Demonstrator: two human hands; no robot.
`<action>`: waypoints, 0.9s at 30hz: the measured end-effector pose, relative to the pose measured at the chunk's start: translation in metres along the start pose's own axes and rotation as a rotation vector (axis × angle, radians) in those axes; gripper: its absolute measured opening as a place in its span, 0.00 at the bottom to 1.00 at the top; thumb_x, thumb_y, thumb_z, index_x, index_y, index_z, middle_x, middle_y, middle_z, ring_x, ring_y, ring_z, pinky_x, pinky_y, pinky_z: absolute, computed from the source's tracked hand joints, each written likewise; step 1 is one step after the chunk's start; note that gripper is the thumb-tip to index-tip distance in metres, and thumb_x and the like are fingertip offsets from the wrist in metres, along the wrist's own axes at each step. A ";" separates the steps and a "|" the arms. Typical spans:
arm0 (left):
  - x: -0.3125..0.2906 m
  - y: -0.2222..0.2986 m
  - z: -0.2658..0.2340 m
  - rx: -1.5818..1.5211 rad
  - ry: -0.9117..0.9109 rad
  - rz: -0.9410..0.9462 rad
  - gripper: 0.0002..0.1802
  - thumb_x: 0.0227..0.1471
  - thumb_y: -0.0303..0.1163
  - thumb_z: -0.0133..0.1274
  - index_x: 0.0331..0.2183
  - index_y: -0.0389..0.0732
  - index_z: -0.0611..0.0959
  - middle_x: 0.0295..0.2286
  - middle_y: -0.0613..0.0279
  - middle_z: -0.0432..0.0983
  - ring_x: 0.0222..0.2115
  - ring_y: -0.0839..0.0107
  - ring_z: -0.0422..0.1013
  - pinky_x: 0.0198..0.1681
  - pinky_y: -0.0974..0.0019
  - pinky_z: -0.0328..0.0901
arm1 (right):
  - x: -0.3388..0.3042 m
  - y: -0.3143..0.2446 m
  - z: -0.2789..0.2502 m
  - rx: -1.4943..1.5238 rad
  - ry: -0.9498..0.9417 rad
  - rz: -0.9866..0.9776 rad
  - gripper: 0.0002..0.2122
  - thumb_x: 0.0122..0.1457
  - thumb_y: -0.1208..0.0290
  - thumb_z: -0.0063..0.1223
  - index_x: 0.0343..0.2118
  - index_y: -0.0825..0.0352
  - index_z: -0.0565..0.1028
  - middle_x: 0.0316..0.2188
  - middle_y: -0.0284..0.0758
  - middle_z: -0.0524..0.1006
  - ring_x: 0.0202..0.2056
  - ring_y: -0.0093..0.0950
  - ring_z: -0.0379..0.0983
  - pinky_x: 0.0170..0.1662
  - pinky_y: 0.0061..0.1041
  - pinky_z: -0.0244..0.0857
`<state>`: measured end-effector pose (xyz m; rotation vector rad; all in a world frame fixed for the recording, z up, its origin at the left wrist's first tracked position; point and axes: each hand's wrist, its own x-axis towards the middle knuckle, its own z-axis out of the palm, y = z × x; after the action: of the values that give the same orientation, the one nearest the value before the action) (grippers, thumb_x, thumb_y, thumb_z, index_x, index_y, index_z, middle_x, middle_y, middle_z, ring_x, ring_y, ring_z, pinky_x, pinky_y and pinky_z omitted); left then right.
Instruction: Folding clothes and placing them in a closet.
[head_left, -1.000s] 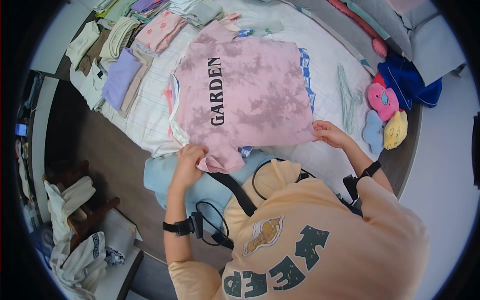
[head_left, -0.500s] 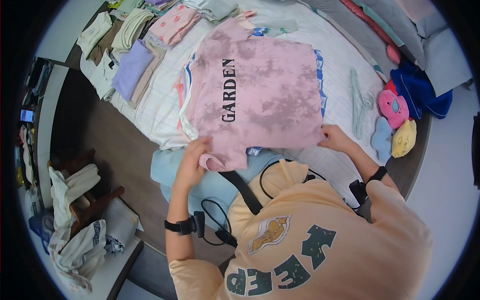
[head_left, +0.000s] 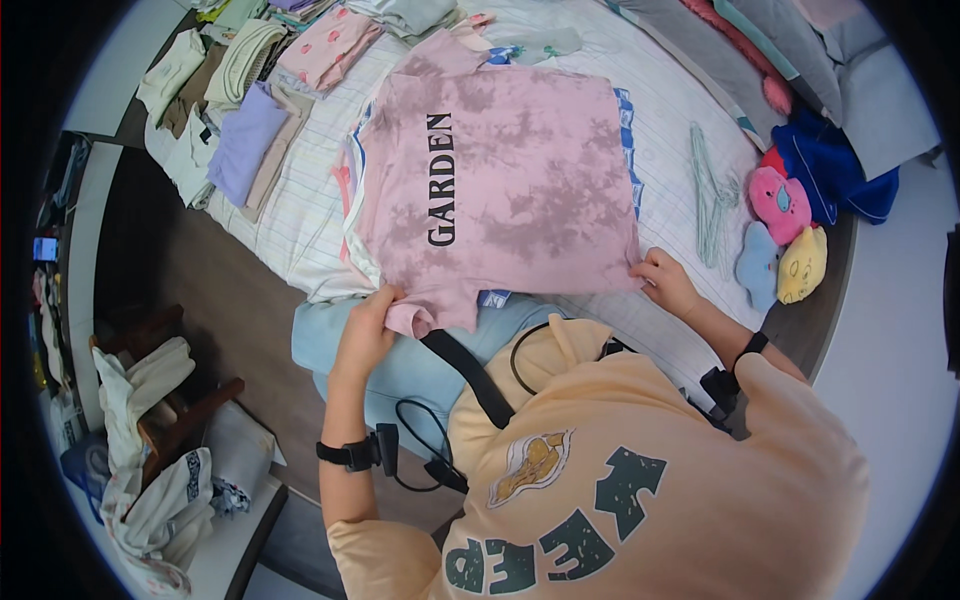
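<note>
A pink tie-dye T-shirt (head_left: 530, 180) with dark lettering lies spread on the bed, its neckline side toward the left. My left hand (head_left: 372, 322) pinches it at the near sleeve, where the cloth curls over. At the shirt's near right corner, by the hem, my right hand (head_left: 664, 280) grips the edge between thumb and fingers. Blue-and-white patterned cloth (head_left: 627, 140) and a white garment (head_left: 358, 240) stick out from under the shirt. The near sleeve hangs over light blue fabric (head_left: 330, 345) close to my lap.
Folded clothes, among them a purple one (head_left: 243, 140) and a pink one (head_left: 330, 48), line the bed's far left. Pale green hangers (head_left: 707, 200) lie to the right, near plush toys (head_left: 780, 205). A chair (head_left: 190, 425) draped with clothes stands at the lower left.
The view has shifted slightly, so everything sits a little further left. Both hands keep hold of the pink T-shirt, which lies flatter along its near edge.
</note>
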<state>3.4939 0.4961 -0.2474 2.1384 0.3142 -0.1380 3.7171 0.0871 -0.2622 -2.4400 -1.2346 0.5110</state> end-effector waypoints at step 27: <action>0.121 -0.059 -0.054 -0.764 0.083 -0.380 0.15 0.50 0.34 0.47 0.35 0.31 0.76 0.28 0.59 0.74 0.28 0.77 0.68 0.34 0.76 0.63 | 0.122 0.069 -0.044 1.357 0.044 0.557 0.14 0.49 0.71 0.54 0.39 0.68 0.71 0.32 0.31 0.75 0.31 0.19 0.70 0.35 0.19 0.62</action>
<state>3.5924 0.5931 -0.2912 1.3151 0.6970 -0.1205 3.8525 0.1426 -0.2753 -1.4758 0.0240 0.9914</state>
